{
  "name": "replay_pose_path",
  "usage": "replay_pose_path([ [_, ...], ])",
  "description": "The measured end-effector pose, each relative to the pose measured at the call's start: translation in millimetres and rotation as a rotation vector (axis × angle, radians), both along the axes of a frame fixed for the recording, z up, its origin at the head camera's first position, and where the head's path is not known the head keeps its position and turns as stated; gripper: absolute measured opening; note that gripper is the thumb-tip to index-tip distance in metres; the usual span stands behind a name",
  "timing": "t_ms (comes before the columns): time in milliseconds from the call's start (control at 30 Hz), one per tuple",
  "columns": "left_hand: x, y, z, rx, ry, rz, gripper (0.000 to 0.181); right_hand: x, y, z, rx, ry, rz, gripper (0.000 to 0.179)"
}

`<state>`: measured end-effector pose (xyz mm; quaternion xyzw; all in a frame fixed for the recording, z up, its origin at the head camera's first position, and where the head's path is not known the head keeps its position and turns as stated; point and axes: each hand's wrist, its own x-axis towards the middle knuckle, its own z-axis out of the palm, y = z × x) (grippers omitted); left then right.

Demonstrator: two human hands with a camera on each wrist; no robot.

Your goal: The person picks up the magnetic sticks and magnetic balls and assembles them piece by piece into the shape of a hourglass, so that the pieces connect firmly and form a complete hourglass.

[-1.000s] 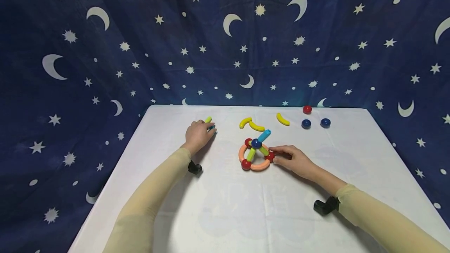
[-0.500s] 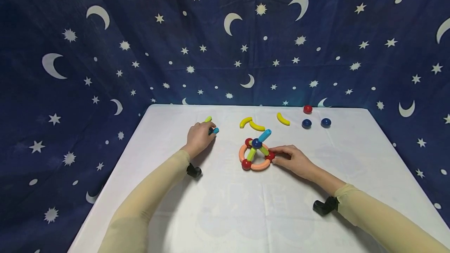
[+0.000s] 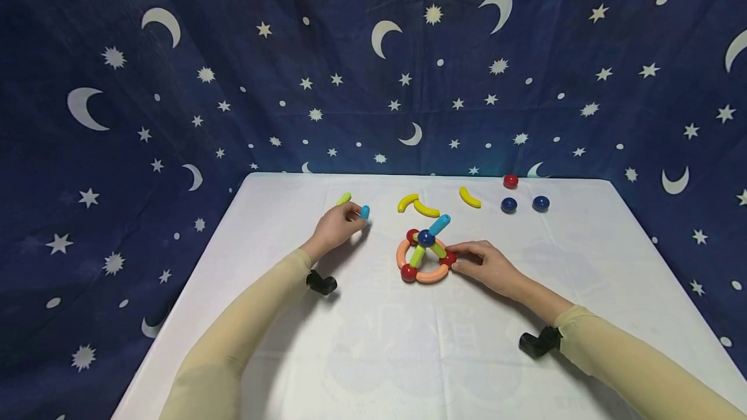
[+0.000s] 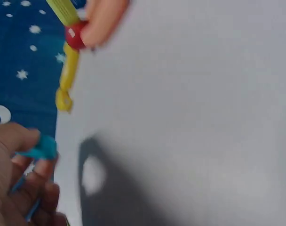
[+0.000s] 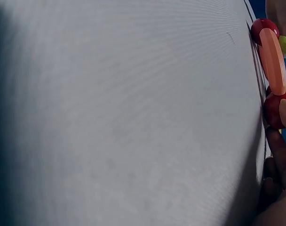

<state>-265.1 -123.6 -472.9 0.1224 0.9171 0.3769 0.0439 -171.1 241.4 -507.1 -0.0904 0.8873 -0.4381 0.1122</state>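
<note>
- In the middle of it all is the ball-and-rod frame (image 3: 419,254), sitting on the white cloth (image 3: 373,349): orange curved bars (image 3: 432,275) make a ring with red balls at the joints, and lime rods lean in to a dark-blue top ball (image 3: 426,238).
- From that top ball a mounted blue rod (image 3: 439,224) slants up and away to the right, its far end bare.
- To the left of the frame, well apart from it, the left hand (image 3: 336,227) pinches a loose blue rod (image 3: 364,212) between thumb and fingers; it seems lifted off the cloth. More blue shows between the lower fingers from the wrist, but I can't tell what that is.
- At the frame's right side, the right hand (image 3: 487,267) pinches the right-hand red ball (image 3: 448,260), thumb and finger about it.
- The step in hand, I'd judge, is fetching a rod while the frame is steadied.
- The next move probably calls for bringing that rod rightward to the top ball, end first, without knocking the slanted one.
- Beyond the frame lie three yellow curved bars (image 3: 426,209); beyond and right, a spare red ball (image 3: 510,181) and two blue balls (image 3: 509,205); beyond and left, a lime stick (image 3: 343,198) partly behind the left hand.
</note>
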Motion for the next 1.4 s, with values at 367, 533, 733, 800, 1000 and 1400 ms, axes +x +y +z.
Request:
replay_pose_path([
  [367,33.5,48.7,22.9,0.548,-0.206,-0.211,0.029,-0.1,-1.6,-0.4,-0.006,-0.007,-0.014,0.045],
  [533,45.0,65.1,31.1,0.584,-0.164,-0.267,0.026,-1.4,-0.8,-0.7,-0.023,0.002,-0.012,0.043],
  [733,50.2,74.7,33.0,0.608,-0.145,-0.269,0.024,-2.0,0.2,-1.0,-0.031,0.002,-0.006,0.042],
  [800,50.9,76.6,32.3,0.611,-0.142,-0.264,0.023,-1.8,0.2,-0.9,-0.032,-0.001,-0.007,0.042],
  [1000,52.0,81.6,26.1,0.604,-0.144,-0.279,0.021,-1.5,0.5,-0.4,-0.023,0.008,-0.002,0.045],
  [1400,54.1,84.2,16.4,0.555,-0.12,-0.263,0.021,-1.0,0.1,-1.6,-0.024,-0.006,-0.015,0.045],
])
